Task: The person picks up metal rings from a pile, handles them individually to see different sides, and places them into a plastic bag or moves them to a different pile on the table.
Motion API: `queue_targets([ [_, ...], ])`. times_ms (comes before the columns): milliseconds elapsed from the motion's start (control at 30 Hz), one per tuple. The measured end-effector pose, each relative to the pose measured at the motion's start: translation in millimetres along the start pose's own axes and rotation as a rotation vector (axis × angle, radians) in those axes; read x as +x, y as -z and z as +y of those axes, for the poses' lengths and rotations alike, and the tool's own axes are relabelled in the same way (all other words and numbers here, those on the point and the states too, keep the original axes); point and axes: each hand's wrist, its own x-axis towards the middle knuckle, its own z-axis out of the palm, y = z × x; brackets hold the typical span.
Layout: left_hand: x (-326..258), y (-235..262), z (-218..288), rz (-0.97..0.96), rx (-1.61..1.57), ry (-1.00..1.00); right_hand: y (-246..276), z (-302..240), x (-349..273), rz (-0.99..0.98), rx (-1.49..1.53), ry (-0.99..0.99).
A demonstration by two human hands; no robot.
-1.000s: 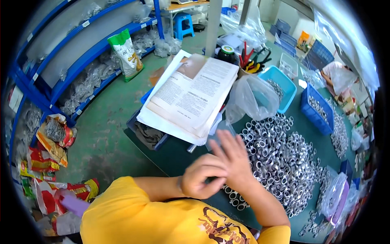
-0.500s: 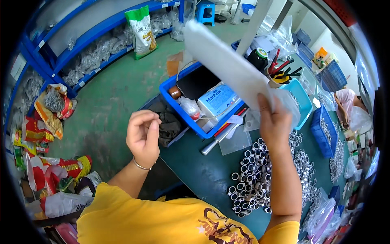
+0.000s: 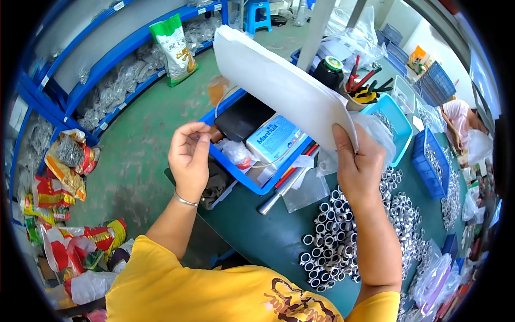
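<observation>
My right hand (image 3: 360, 161) grips a thin stack of white sheets (image 3: 284, 86) by its near right corner, thumb on the near face. The stack is raised and slants up to the left above a blue bin (image 3: 261, 190), hiding part of it. In the bin lie a black flat item (image 3: 244, 119), a blue-and-white soft pack (image 3: 275, 140) and a small clear bag (image 3: 236, 153). My left hand (image 3: 189, 158) hovers beside the bin's left edge, fingers loosely curled, the thumb tip slightly apart from them. Nothing shows in it.
Many metal rings (image 3: 332, 241) lie heaped on the green table (image 3: 257, 231). Behind them stand a turquoise tray (image 3: 399, 147), a blue basket (image 3: 432, 166) and a cup of pliers (image 3: 357, 99). A metal-handled tool (image 3: 273, 199) lies before the bin. Another person (image 3: 458, 126) sits at the far right.
The white stack has swung lower and to the left, now showing its broad face. My left hand has risen slightly. The whole view has shifted a little.
</observation>
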Motion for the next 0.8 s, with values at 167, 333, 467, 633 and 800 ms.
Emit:
queue_targets([
  [167,-4.0,-7.8,-0.6,0.054,0.035,0.003,-9.8,11.1,-17.4,-0.061,-0.064,0.16],
  [333,5.6,0.5,-5.4,-0.074,0.394,-0.047,-25.4,11.0,-28.4,-0.048,0.004,0.117],
  [467,48.3,-25.8,-11.0,-0.317,0.789,-0.316,-14.2,9.1,-17.6,0.024,0.072,-0.068],
  [633,76.7,-60.9,-33.5,-0.593,1.098,-0.342,-12.4,3.8,-17.2,0.046,0.135,-0.143],
  [800,69.5,-79.0,-37.3,-0.657,1.29,-0.356,-9.6,5.9,-18.4,0.07,0.164,-0.171],
])
